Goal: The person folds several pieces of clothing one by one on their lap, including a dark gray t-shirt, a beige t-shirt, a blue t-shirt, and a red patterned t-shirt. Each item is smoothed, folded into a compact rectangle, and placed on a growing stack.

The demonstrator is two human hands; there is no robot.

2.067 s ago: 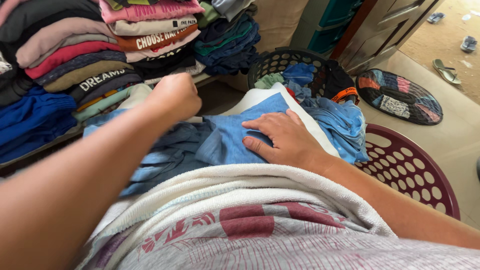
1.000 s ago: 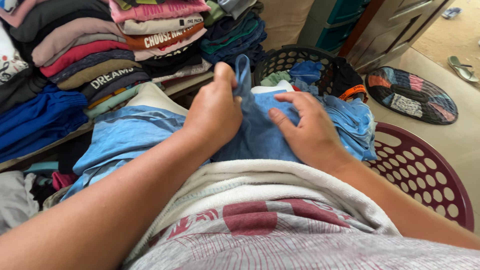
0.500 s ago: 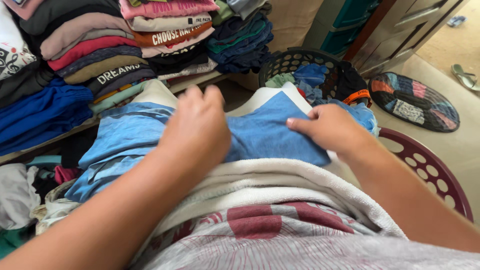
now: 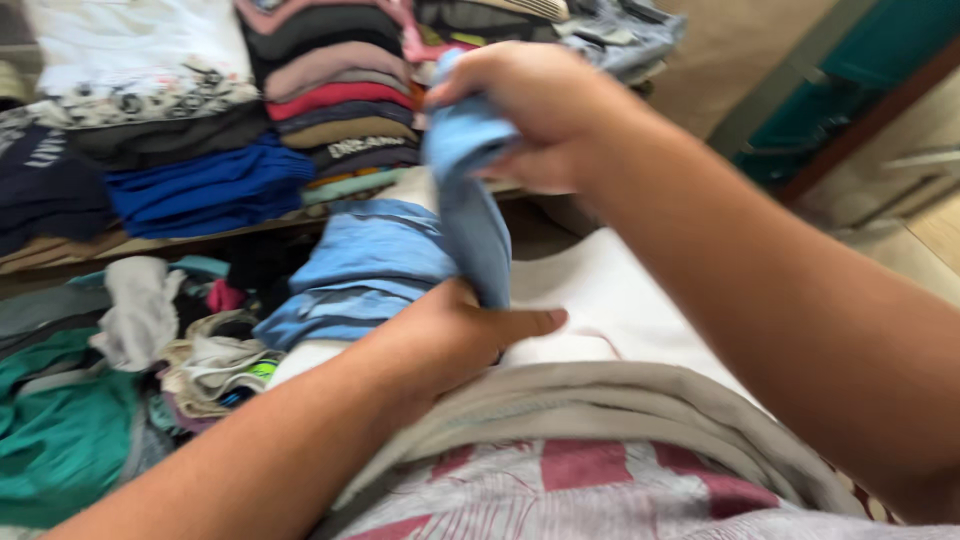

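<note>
Seen from the head camera, looking down over a lap: a small blue garment [image 4: 468, 205], folded into a narrow strip, stretched upright between two bare hands above a white cloth [image 4: 600, 290]. Right hand [image 4: 530, 110] raised well above the white cloth, fingers [image 4: 470, 82] clamped together on the garment's upper end. Left hand [image 4: 455, 335] low at the near edge of the white cloth, fingers closed around the garment's lower end, thumb [image 4: 530, 322] lying flat on the white cloth. Just left of the white cloth, touching it, a light blue folded garment with darker stripes [image 4: 360, 265]. Beyond the white cloth, on a shelf [image 4: 200, 238], stacks of folded clothes [image 4: 330, 100] in pink, red, tan, dark grey and bright blue, with a white printed piece [image 4: 140, 50] on top at far left. Left of the white cloth and lower, a loose heap of unfolded laundry [image 4: 150, 340], a green piece [image 4: 60, 430] nearest the camera. Nearer than the white cloth, a beige towel edge [image 4: 620, 410] over a grey and red patterned fabric [image 4: 580, 490]. Right of the white cloth, blurred, a teal cabinet [image 4: 860, 70]. Whole picture softened by motion.
</note>
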